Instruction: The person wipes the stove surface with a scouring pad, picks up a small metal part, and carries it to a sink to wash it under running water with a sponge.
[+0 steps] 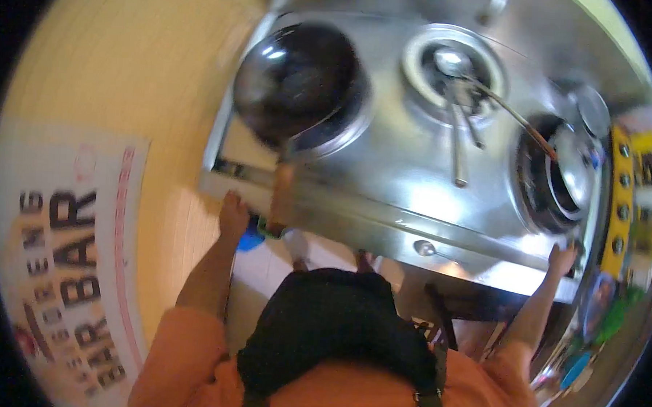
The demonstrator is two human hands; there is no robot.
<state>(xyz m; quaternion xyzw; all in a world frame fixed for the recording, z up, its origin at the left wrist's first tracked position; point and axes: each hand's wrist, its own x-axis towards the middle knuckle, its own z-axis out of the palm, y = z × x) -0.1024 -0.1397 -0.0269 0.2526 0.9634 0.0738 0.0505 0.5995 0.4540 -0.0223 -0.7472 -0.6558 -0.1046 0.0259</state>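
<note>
A steel stove counter (392, 179) fills the space ahead of me. My left hand (234, 215) is closed on its front left corner, just left of the wooden handle (281, 194) of a dark wok (298, 86). At the front right corner, my right hand (563, 258) is closed around the edge, below a black pan (532, 185). Some fingers of both hands are hidden against the edge. Between the pans, a ladle (454, 63) and other long-handled utensils rest across a ring burner (414, 62).
A printed banner (79, 265) hangs or lies at the left. On the right stand a yellow rack with round knobs (620, 205), a blue item (575, 371) and green items (621, 317). A blue object (250, 239) is below my left hand. Steel backing (551, 39) rises behind the counter.
</note>
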